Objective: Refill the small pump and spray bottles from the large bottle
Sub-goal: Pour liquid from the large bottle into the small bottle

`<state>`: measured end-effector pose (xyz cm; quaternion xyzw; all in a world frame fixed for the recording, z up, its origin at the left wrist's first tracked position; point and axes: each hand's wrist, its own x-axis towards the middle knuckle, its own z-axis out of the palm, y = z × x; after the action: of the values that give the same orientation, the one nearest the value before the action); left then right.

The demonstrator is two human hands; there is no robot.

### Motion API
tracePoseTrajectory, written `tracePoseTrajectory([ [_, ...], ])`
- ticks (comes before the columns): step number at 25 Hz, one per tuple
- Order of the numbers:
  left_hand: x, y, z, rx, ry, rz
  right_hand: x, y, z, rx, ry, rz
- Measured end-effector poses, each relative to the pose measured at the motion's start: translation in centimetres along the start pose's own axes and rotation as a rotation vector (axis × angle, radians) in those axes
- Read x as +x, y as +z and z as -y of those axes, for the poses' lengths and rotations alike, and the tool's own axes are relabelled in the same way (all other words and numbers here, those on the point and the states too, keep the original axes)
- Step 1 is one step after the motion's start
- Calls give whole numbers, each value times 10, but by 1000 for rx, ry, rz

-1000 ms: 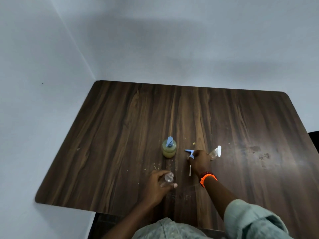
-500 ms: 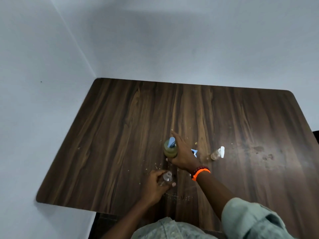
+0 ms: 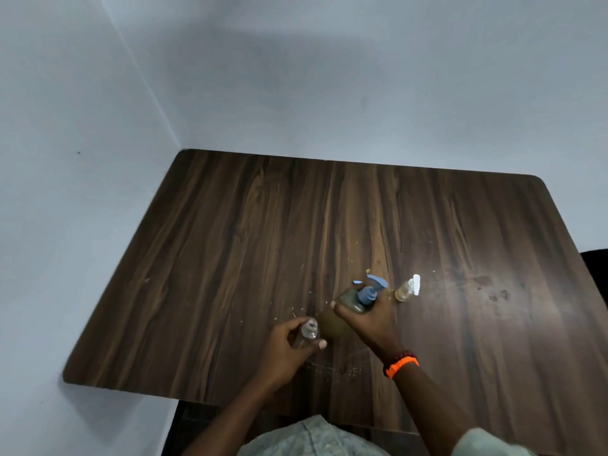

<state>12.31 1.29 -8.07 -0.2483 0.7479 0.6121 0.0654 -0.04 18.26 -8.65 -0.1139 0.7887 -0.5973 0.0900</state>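
Observation:
My right hand [image 3: 368, 319] grips the large bottle [image 3: 352, 302] of yellowish liquid with a blue pump top and holds it lifted and tilted above the table. Its base points down toward the small clear open bottle [image 3: 308, 330], which my left hand [image 3: 289, 343] holds upright on the wooden table [image 3: 230, 258]. A small spray bottle [image 3: 408, 288] with a white head stands just right of my right hand. A small blue pump head [image 3: 357, 282] lies on the table behind the large bottle, mostly hidden.
The table sits in a corner, with grey walls at the left and back. Crumbs are scattered near the bottles and dark stains [image 3: 493, 291] mark the right side. A dark object [image 3: 595, 261] shows past the right edge.
My right hand left the blue pump head, took hold of the large bottle and has lifted and tilted it toward the small bottle. My left hand has stayed on the small bottle.

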Motion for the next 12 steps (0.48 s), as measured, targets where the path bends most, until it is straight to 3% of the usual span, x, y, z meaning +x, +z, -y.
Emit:
tracePoseTrajectory([
  [3,-5,-1,-1,-11,15,69,-32,-15,0,279,192,-25],
  [12,-14,15,-7,-9,89,173,-90,-28,24,566,435,-16],
])
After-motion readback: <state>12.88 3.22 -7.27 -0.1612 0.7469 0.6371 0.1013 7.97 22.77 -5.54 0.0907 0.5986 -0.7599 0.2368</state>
